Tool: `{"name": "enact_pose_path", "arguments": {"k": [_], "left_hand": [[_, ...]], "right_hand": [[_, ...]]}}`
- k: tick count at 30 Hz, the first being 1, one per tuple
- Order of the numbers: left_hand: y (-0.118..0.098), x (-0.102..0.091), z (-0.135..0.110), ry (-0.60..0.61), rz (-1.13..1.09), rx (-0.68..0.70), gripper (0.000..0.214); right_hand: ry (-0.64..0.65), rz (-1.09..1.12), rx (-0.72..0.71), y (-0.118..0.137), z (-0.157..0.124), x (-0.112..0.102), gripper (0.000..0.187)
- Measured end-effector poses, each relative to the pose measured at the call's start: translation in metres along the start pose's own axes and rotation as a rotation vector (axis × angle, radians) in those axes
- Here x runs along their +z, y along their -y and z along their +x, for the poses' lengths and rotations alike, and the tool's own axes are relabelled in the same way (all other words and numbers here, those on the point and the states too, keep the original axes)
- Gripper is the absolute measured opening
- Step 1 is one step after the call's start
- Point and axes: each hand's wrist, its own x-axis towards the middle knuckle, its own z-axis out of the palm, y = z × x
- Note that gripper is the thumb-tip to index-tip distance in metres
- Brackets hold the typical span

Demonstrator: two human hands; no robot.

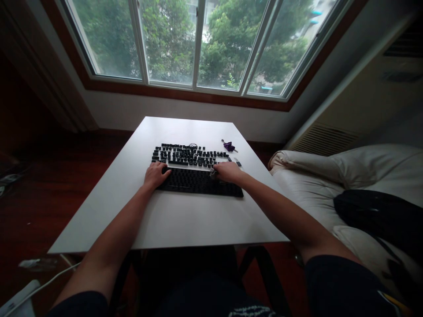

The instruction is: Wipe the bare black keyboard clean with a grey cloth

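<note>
A black keyboard [190, 181] with its keycaps off lies across the white table, slightly tilted to the right. My left hand [156, 175] grips its far left corner, with the thumb on the top face and the fingers over the edge. Over the right part of the keyboard, my right hand [227, 171] is closed on a small crumpled grey cloth [213, 175] pressed against the key area. Many loose black keycaps [190, 154] stand in rows just behind the keyboard.
On the white table [172, 220], a purple tool or brush [228, 146] lies at the back right, with small dark pieces [238, 163] nearer. A thin wire loop [193, 145] is behind the keycaps. A cream sofa [297, 171] with a black bag [376, 213] stands to the right.
</note>
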Motion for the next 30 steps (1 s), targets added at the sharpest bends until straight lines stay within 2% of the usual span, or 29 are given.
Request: {"name": "enact_pose_path", "arguments": {"k": [2, 5, 9, 13, 15, 17, 19, 22, 27, 30], "left_hand": [[0.0, -0.001, -0.001, 0.0, -0.001, 0.002, 0.034], [0.001, -0.001, -0.001, -0.003, -0.007, 0.007, 0.035], [0.002, 0.0, 0.0, -0.011, -0.02, 0.007, 0.035], [0.002, 0.0, 0.001, -0.012, -0.009, 0.001, 0.035], [0.002, 0.0, 0.001, -0.017, -0.011, 0.002, 0.034], [0.002, -0.001, 0.001, -0.018, -0.009, 0.009, 0.034], [0.002, -0.001, 0.0, -0.018, -0.001, 0.006, 0.034], [0.001, 0.0, 0.0, -0.014, 0.004, -0.006, 0.035], [0.003, 0.002, 0.0, -0.017, -0.016, -0.009, 0.035], [0.005, 0.003, 0.001, -0.02, -0.02, 0.006, 0.035]], "right_hand": [[-0.097, 0.018, -0.026, 0.011, 0.0, 0.002, 0.034], [-0.084, 0.012, -0.038, 0.016, -0.001, 0.012, 0.033], [0.002, 0.024, -0.019, -0.012, -0.003, 0.021, 0.034], [0.14, 0.016, 0.046, -0.045, -0.004, 0.017, 0.032], [0.121, 0.03, 0.052, -0.049, -0.006, 0.014, 0.032], [0.03, 0.064, 0.034, -0.044, -0.009, 0.014, 0.033], [-0.005, 0.103, -0.004, -0.036, -0.013, 0.016, 0.034], [0.098, 0.101, -0.011, -0.036, -0.021, 0.023, 0.037], [0.246, -0.002, 0.12, -0.066, -0.037, 0.027, 0.032], [0.197, 0.021, 0.149, -0.071, -0.045, 0.026, 0.031]]}}
